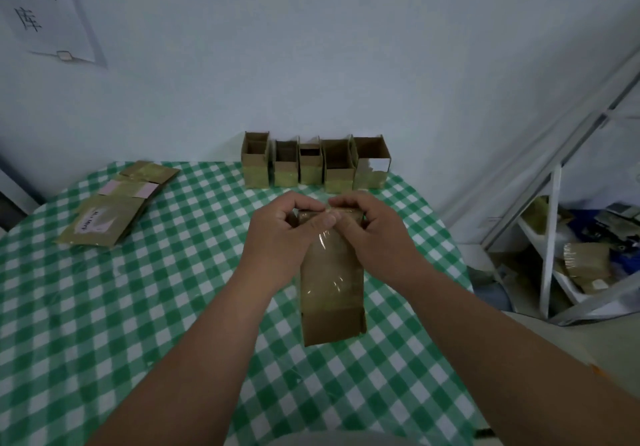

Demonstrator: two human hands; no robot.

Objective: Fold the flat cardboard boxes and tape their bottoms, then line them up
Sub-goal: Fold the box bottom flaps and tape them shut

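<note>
A small brown cardboard box [332, 289] is held above the middle of the table, its far end up between my hands. Shiny clear tape covers most of its near face. My left hand [280, 231] grips the box's far left corner with curled fingers. My right hand [370, 227] grips the far right corner, thumb pressing the tape at the top edge. Several folded boxes [313, 165] stand in a row against the wall at the table's far edge. A pile of flat cardboard boxes [117, 203] lies at the far left.
The table [104, 307] wears a green and white checked cloth. A white metal rack [550, 237] with cardboard scraps and clutter stands to the right. A paper sign [41, 9] hangs on the wall at upper left.
</note>
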